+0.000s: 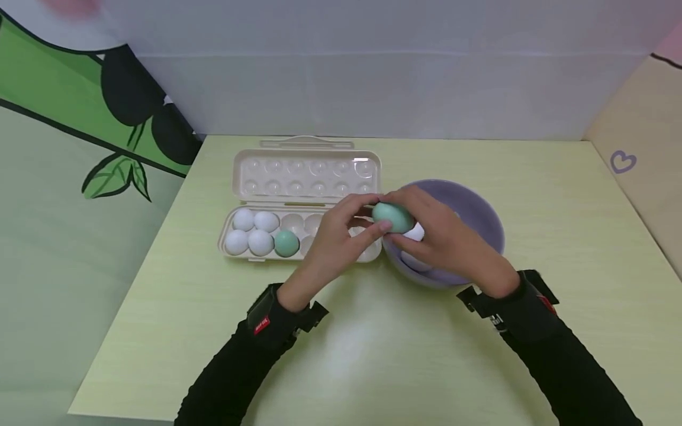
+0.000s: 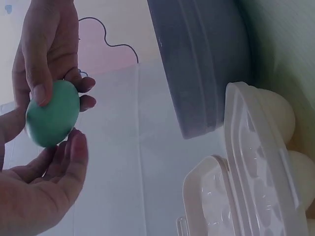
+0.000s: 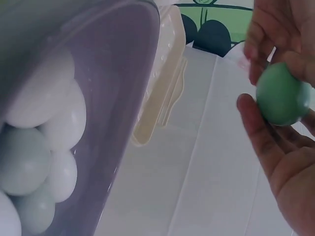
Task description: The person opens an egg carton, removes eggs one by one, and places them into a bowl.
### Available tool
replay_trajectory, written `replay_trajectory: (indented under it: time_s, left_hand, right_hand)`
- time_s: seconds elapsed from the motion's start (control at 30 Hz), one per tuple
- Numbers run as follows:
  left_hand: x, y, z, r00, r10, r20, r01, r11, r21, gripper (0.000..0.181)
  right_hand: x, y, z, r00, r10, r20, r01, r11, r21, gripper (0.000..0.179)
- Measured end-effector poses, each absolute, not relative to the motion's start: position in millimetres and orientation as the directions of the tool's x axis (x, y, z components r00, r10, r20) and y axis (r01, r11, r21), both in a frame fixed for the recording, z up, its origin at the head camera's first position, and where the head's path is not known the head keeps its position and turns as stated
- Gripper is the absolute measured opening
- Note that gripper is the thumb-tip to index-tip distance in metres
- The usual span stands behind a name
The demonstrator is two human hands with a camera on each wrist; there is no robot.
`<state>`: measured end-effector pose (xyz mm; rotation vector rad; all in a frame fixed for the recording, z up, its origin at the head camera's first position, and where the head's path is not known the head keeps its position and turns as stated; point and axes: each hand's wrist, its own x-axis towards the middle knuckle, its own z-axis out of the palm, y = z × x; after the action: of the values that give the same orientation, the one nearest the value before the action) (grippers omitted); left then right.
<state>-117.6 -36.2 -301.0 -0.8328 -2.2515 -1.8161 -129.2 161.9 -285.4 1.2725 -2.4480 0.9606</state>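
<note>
Between both hands is a green egg [image 1: 393,218], lifted above the table where the egg carton meets the bowl. My left hand [image 1: 335,239] pinches it from the left with thumb and fingertips. From the other side, my right hand [image 1: 447,239] holds it between thumb and fingers. The clear-white egg carton [image 1: 306,171] lies with its lid open behind its base; several white eggs [image 1: 260,242] and one green egg [image 1: 286,243] sit at its left end. Under my right hand stands a purple bowl [image 1: 482,222], partly hidden. Inside it are white eggs [image 3: 64,118] and pale green eggs [image 3: 24,162].
A pale yellow table [image 1: 341,355] carries everything. Behind it rises a white backdrop [image 1: 362,94], with a printed panel [image 1: 53,77] on the left and a beige one [image 1: 639,130] on the right. The bowl stands close against the carton's right end.
</note>
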Motion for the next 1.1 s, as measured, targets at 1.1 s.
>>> replay_trajectory:
  time_s: [1.1]
  left_hand:
    - [-100,-91,-300,-0.935,0.171,0.309,0.351,0.347,0.870,0.023]
  right_hand:
    - [-127,230,-337,-0.770,-0.635,-0.059,-0.530,0.689,-0.495,0.033]
